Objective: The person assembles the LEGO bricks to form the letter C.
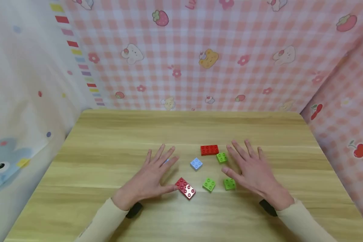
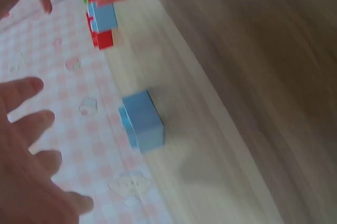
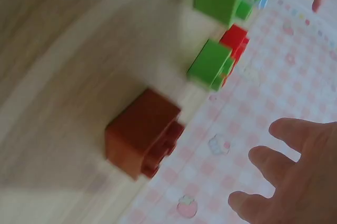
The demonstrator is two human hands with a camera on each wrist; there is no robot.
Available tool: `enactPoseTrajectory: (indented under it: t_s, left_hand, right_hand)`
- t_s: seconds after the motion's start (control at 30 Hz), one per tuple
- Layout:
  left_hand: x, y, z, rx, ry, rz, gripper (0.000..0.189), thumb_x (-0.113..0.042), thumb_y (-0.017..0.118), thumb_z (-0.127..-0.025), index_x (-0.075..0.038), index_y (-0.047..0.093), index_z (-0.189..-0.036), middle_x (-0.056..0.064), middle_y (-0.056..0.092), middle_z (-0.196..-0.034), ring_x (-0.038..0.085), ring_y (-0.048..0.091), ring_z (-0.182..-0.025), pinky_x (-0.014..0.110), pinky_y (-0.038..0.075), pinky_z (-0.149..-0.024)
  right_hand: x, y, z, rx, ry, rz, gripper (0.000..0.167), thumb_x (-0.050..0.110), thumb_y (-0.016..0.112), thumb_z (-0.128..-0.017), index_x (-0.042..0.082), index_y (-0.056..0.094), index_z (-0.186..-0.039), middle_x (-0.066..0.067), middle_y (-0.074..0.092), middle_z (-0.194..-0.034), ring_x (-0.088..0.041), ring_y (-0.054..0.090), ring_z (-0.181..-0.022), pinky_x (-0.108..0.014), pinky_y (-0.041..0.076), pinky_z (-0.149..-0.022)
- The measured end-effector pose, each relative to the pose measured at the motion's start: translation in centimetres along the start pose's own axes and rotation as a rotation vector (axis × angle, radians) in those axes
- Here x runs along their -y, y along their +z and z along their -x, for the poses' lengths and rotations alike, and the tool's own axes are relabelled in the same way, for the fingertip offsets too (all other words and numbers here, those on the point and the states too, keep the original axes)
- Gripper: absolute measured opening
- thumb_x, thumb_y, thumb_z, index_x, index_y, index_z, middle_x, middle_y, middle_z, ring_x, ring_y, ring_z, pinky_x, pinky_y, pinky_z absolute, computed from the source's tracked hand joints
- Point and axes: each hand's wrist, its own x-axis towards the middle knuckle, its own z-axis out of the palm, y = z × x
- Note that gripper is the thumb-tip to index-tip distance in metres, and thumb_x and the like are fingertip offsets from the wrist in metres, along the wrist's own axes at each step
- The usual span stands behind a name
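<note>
My left hand point(image 1: 151, 178) is spread flat above the table with straight fingers and holds nothing. Its thumb tip overlaps the corner of a red eight-stud building brick point(image 1: 186, 189); contact cannot be told. A light blue brick point(image 2: 143, 121) lies under its fingers, mostly hidden from the head view. My right hand point(image 1: 255, 173), also spread and holding nothing, hovers near two green bricks, one by the thumb point(image 1: 229, 184) and one farther back point(image 1: 222, 157). The right wrist view shows a reddish-brown brick point(image 3: 142, 129) below that hand, hidden in the head view.
Between the hands lie another light blue brick point(image 1: 196, 163), a third green brick point(image 1: 209, 185) and a red brick point(image 1: 209, 150) at the back. The wooden table point(image 1: 124, 131) meets a pink checked cloth point(image 1: 184, 84) behind, with cloth at both sides.
</note>
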Motion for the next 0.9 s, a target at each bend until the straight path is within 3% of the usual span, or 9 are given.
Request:
enactPoseTrajectory:
  t_s: [0.2, 0.33, 0.57, 0.7, 0.9]
  left_hand:
    - [-1.1, 0.2, -0.6, 0.069, 0.186, 0.032, 0.080, -0.050, 0.077, -0.091, -0.015, 0.046, -0.156, 0.011, 0.030, -0.168, 0.039, 0.017, -0.156, 0.069, 0.018, -0.120]
    - [-1.6, 0.4, -1.0, 0.132, 0.246, 0.064, 0.069, -0.042, 0.077, -0.093, -0.014, 0.053, -0.151, 0.009, 0.042, -0.162, 0.034, 0.028, -0.154, 0.062, 0.025, -0.121]
    - [-1.6, 1.0, -1.4, 0.187, 0.241, 0.048, 0.049, -0.034, 0.077, -0.095, -0.014, 0.065, -0.138, 0.002, 0.064, -0.141, 0.021, 0.055, -0.135, 0.042, 0.041, -0.117]
    - [-1.6, 1.4, -1.4, 0.189, 0.224, 0.084, 0.038, -0.027, 0.076, -0.096, -0.013, 0.069, -0.131, 0.000, 0.068, -0.131, 0.016, 0.060, -0.124, 0.035, 0.047, -0.110]
    - [-1.8, 1.9, -1.6, 0.173, 0.196, 0.125, 0.031, -0.028, 0.075, -0.097, -0.013, 0.072, -0.124, -0.002, 0.069, -0.120, 0.012, 0.062, -0.113, 0.029, 0.051, -0.103]
  right_hand:
    - [1.6, 0.7, 0.4, 0.012, -0.071, 0.006, 0.082, 0.069, 0.051, -0.098, 0.015, 0.042, -0.159, -0.008, 0.032, -0.168, -0.045, 0.019, -0.154, -0.075, 0.017, -0.117]
    - [2.7, 1.0, 0.7, 0.040, -0.109, 0.008, 0.083, 0.073, 0.050, -0.097, 0.015, 0.047, -0.157, -0.007, 0.034, -0.167, -0.041, 0.022, -0.154, -0.072, 0.016, -0.119]
    - [4.3, 1.3, 0.6, 0.036, -0.198, -0.001, 0.085, 0.075, 0.050, -0.095, 0.011, 0.053, -0.152, -0.008, 0.047, -0.159, -0.039, 0.031, -0.152, -0.068, 0.021, -0.120]
    - [4.7, 1.6, 0.3, 0.019, -0.255, -0.007, 0.080, 0.072, 0.059, -0.093, 0.010, 0.061, -0.144, -0.008, 0.058, -0.149, -0.038, 0.038, -0.148, -0.067, 0.024, -0.120]
    - [5.1, 2.3, 0.0, 0.018, -0.324, -0.014, 0.058, 0.060, 0.077, -0.086, 0.016, 0.072, -0.123, -0.002, 0.070, -0.125, -0.036, 0.051, -0.139, -0.068, 0.031, -0.116]
